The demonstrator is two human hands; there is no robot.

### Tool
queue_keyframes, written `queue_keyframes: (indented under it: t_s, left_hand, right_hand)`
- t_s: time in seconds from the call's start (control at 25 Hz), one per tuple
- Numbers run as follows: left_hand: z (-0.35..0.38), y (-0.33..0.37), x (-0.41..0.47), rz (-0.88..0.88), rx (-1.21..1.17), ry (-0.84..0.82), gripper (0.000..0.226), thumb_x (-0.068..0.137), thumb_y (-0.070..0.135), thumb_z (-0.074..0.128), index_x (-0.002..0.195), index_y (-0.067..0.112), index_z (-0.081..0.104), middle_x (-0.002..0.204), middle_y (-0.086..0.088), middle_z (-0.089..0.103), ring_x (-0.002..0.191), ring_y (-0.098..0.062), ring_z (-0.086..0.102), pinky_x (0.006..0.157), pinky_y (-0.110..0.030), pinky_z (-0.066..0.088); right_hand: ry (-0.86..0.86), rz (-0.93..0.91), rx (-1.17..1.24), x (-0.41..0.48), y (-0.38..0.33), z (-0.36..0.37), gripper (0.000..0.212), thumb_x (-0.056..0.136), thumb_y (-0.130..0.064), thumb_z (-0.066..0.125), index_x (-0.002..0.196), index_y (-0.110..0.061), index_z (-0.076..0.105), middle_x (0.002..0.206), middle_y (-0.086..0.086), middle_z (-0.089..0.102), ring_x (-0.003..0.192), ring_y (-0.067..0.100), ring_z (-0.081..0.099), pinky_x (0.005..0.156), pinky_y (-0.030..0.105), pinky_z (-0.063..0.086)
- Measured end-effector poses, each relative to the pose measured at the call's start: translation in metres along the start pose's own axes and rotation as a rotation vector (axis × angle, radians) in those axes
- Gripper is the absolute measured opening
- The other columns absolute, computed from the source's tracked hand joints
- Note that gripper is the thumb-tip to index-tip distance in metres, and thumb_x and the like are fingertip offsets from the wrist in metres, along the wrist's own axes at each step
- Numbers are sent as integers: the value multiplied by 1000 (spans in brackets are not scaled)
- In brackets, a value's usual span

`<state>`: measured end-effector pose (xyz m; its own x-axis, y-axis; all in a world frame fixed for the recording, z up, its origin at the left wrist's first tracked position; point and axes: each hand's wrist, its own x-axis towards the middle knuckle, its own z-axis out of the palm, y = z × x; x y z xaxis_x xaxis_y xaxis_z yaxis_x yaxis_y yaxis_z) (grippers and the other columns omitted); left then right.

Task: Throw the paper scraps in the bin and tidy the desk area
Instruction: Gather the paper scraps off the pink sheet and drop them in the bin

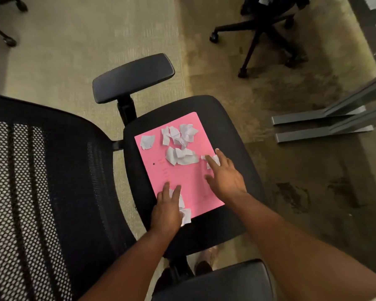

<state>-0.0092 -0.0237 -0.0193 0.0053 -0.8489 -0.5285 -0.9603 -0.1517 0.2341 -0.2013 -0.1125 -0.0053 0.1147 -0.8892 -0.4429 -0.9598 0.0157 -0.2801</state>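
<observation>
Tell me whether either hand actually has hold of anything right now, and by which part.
Nothing is clearly held. The left hand lies flat on paper scraps at the pink folder's near edge; the right hand touches a scrap with spread fingers.

A single head-worn wide-angle camera looks steeply down from above and close over an office chair seat, which fills the centre. The chair's mesh backrest lies at 9 o'clock and carpet floor stretches toward 12. Both forearms enter from 6 o'clock.
</observation>
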Motion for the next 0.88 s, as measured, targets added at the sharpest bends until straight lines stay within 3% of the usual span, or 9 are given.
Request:
queue_keyframes:
  t_s: [0.12, 0.2, 0.32, 0.44, 0.52, 0.6, 0.68, 0.8, 0.88]
  left_hand:
    - [5, -11, 9, 31, -89, 28, 59, 86, 14, 69, 141, 23, 48, 143, -4, 40, 131, -24, 41, 99, -40, 49]
    - [6, -16, 15, 43, -155, 44, 41, 85, 7, 63, 125, 16, 61, 123, -5, 55, 115, -26, 52, 90, -44, 51]
    - [3, -18, 25, 83, -168, 36, 20, 85, 4, 57, 100, 8, 69, 99, -8, 61, 94, -30, 58, 74, -40, 48]
    - [-13, -12, 34, 112, -205, 71, 18, 88, 4, 55, 99, 7, 69, 102, -8, 59, 89, -28, 60, 72, -38, 48]
    - [-31, -4, 46, 101, -234, 119, 19, 91, 7, 56, 104, 9, 69, 125, -4, 53, 88, -25, 62, 72, -35, 52]
    - [-48, 4, 65, 71, -245, 166, 21, 92, 10, 59, 110, 13, 69, 153, 3, 33, 92, -22, 62, 76, -35, 54]
    - [-59, 13, 83, 66, -253, 156, 26, 90, 11, 64, 116, 17, 68, 162, 8, 21, 97, -20, 63, 83, -34, 54]
    - [-58, 23, 104, 12, -310, 59, 47, 89, 11, 69, 133, 16, 54, 145, 0, 52, 107, -24, 66, 87, -26, 48]
    - [-51, 27, 113, -25, -338, 52, 43, 88, 12, 70, 127, 11, 53, 119, -7, 67, 104, -27, 67, 83, -28, 51]
  right_hand:
    - [-34, -56, -58, 12, 0, 11, 57, 99, -30, 54, 151, -34, 31, 166, 6, 16, 146, 33, 27, 98, 49, 51]
    - [-43, -81, -68, 14, 0, 16, 45, 97, -18, 54, 141, -25, 46, 161, 8, 25, 140, 33, 32, 94, 46, 53]
    - [-19, -65, -39, 14, 3, 19, 35, 92, -2, 51, 125, -12, 57, 147, 7, 41, 125, 31, 41, 84, 43, 55]
    - [-1, -78, -23, 14, 8, 18, 37, 88, 4, 49, 121, -9, 61, 135, 5, 50, 117, 28, 47, 83, 43, 56]
    - [3, -81, -19, 11, 10, 18, 36, 88, 3, 49, 118, -10, 63, 127, 4, 54, 111, 26, 51, 82, 41, 56]
    - [4, -78, -8, 9, 12, 21, 31, 87, 3, 50, 112, -10, 64, 118, 5, 54, 105, 25, 52, 78, 38, 55]
    - [2, -77, 21, 6, 14, 24, 29, 86, 3, 50, 107, -9, 63, 112, 5, 54, 100, 26, 54, 74, 36, 53]
    - [6, -75, 54, 1, 18, 28, 28, 88, -1, 51, 111, -12, 63, 112, 4, 53, 100, 25, 55, 76, 36, 54]
    - [16, -66, 74, -3, 22, 29, 29, 91, -4, 51, 115, -14, 62, 114, 3, 53, 101, 25, 56, 79, 37, 55]
